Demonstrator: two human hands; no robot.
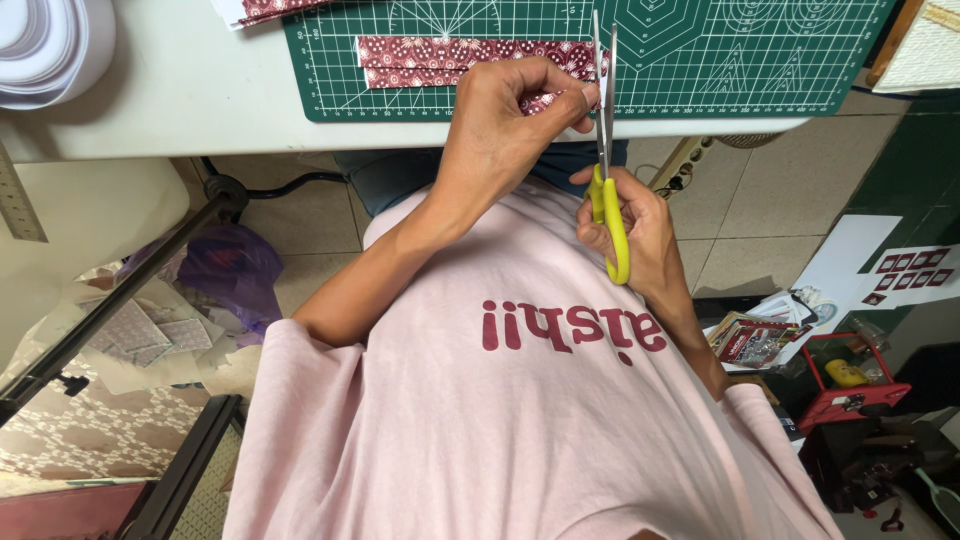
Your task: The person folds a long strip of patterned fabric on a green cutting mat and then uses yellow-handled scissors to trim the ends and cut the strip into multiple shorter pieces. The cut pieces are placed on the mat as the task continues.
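A strip of red patterned fabric (450, 55) lies across the near edge of the green cutting mat (700, 60), toward twelve o'clock from your chest. Your left hand (505, 115) comes over it from seven o'clock, its fingers (570, 105) closed on the strip's right end, pinching the cloth just left of the blades. Your right hand (630, 225) rises from five o'clock, its fingers wrapped through the yellow handles of a pair of scissors (606, 130); the steel blades point to twelve o'clock, nearly together, beside the pinched end of the fabric. The mat rests on a white table (200, 90), whose edge runs just above your pink shirt (520, 420). At ten o'clock on the table sits a roll of white tape (45, 45). On the tiled floor at three o'clock lie a white sheet with small red pieces (905, 270) and a red toolbox (850, 385). At nine o'clock, a black stand leg (120, 300) crosses in front of a purple bag (235, 270) and loose patterned squares (150, 330).
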